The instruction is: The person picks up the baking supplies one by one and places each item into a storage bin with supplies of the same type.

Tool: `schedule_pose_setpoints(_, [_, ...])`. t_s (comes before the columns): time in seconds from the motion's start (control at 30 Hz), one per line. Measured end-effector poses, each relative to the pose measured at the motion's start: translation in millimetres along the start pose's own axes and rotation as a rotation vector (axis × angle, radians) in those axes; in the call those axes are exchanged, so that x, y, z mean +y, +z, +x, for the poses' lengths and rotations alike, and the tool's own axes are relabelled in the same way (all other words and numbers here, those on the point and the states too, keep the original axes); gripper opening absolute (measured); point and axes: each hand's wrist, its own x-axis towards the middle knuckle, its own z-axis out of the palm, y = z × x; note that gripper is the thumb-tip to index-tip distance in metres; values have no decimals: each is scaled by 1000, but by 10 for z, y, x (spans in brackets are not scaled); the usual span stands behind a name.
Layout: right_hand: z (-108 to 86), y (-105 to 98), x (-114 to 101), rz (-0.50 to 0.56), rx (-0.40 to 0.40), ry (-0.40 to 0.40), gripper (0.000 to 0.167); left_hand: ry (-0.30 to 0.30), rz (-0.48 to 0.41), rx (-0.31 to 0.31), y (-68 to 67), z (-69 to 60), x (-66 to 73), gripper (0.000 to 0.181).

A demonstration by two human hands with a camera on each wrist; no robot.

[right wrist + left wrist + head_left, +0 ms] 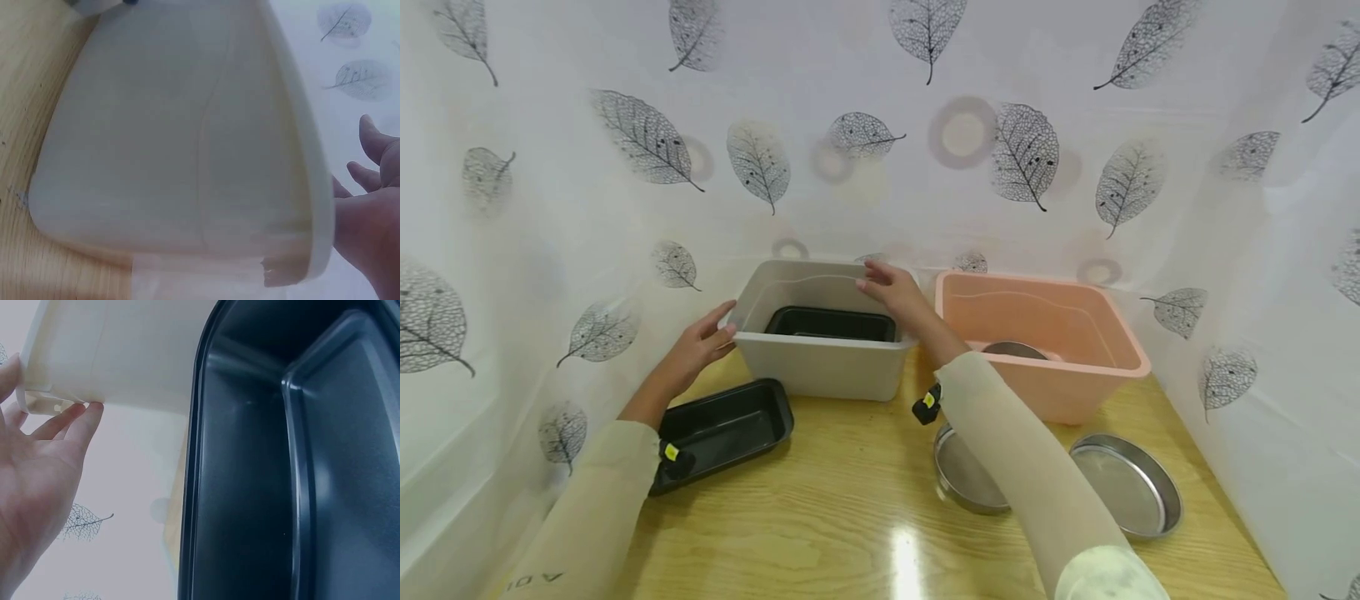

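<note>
A pale grey plastic bin (820, 367) stands at the back of the table with a black loaf pan (831, 323) inside it. My left hand (696, 346) is at the bin's left front corner. Its fairly straight fingertips touch the rim, also visible in the left wrist view, where the left hand (44, 469) meets the handle lip. Over the bin's right side is my right hand (906, 300), fingers extended and holding nothing. In the right wrist view the right hand (375, 187) shows beyond the bin's rim (322, 206). Another black loaf pan (722, 425) lies beneath my left forearm.
A pink bin (1060, 387) stands at the right with a round metal pan (1015, 350) in it. Two more round pans lie on the wooden table (835, 517): one pan (966, 475) partly under my right sleeve, another pan (1131, 483) further right. A leaf-print curtain (865, 200) surrounds the table.
</note>
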Motion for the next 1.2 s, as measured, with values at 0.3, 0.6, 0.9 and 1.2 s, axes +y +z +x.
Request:
schedule_pose_setpoints(0.3, [-359, 42, -90, 25, -55, -66, 57, -9, 8, -4, 6, 8, 16, 69])
schedule_pose_setpoints(0.6, [-758, 132, -46, 79, -48, -78, 53, -5, 42, 6, 7, -7, 12, 68])
schedule_pose_setpoints(0.9, [-1138, 330, 116, 110, -127, -127, 48, -8, 69, 16, 12, -31, 42, 70])
schedule_pose_setpoints(1.2, [-1276, 646, 336, 64, -135, -132, 47, -9, 66, 33, 24, -28, 30, 69])
